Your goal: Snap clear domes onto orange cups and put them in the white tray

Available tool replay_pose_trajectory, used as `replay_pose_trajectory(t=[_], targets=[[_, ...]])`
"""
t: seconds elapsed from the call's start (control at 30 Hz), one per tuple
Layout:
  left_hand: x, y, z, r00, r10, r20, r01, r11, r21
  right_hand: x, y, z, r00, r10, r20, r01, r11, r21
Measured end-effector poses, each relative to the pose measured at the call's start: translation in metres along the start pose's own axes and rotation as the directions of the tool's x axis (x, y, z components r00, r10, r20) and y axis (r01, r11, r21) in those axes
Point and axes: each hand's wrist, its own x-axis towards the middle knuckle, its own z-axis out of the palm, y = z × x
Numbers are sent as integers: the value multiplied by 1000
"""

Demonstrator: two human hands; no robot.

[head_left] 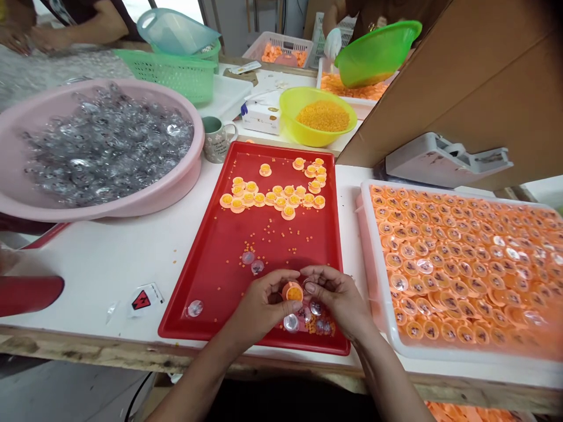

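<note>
The left hand (264, 302) and right hand (336, 296) meet over the near end of a red tray (220, 252). Both pinch one small orange cup (293, 291) between thumbs and fingertips, and the cup is held just above the tray floor. Right under the hands lie a few clear lids (291, 322) among spilled orange beads (313, 327); two more lids sit slightly farther up the tray. Near the tray's far end, a cluster of filled cups (272, 196) stands close together, with loose beads scattered between it and the hands.

The tray rests on a white surface (109, 258). Just to its right is a white bin (373, 258) packed with capped orange cups. To its left is a pink basin (176, 181) heaped with clear lids. Beyond the tray stand a mug (216, 139) and a yellow bowl (294, 102) of beads. Farther back, another person's gloved hand (333, 42) tilts a green bowl (378, 53).
</note>
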Motion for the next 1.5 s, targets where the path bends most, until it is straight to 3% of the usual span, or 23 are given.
replay_pose_trajectory(t=[0.2,0.43,0.6,0.77,0.87,0.97,1.07,1.17,1.27,1.4,1.5], targets=[[4,-4,-6,998,58,-18,-57,997,52,-1,-1,-2,998,-57,-9,57,998,-40],[5,-8,-6,998,40,-42,-38,999,36,-3,2,-8,991,-118,-56,111,987,-121],[6,-6,-1,1000,9,22,-9,1000,26,-7,-9,-14,989,-106,106,132,950,-283],[5,-5,8,987,13,159,-12,1000,-12,-9,-25,-8,906,-283,314,413,753,-513],[5,-5,10,983,52,174,-64,996,64,-12,-26,1,859,-379,344,512,618,-596],[5,-6,7,985,109,136,-134,971,196,-16,-18,8,843,-472,258,512,558,-653],[3,-8,6,976,192,99,-212,942,261,-22,-5,10,865,-494,86,422,625,-657],[0,-10,8,958,278,74,-287,901,327,-29,3,10,875,-484,9,388,690,-611],[-3,-10,10,926,370,70,-365,837,408,-35,1,8,801,-597,43,480,599,-641],[-7,-5,10,853,497,163,-512,733,448,-39,-5,6,688,-702,185,610,422,-670],[-8,-3,10,818,547,177,-560,690,458,-40,-6,6,700,-694,170,597,438,-672]])
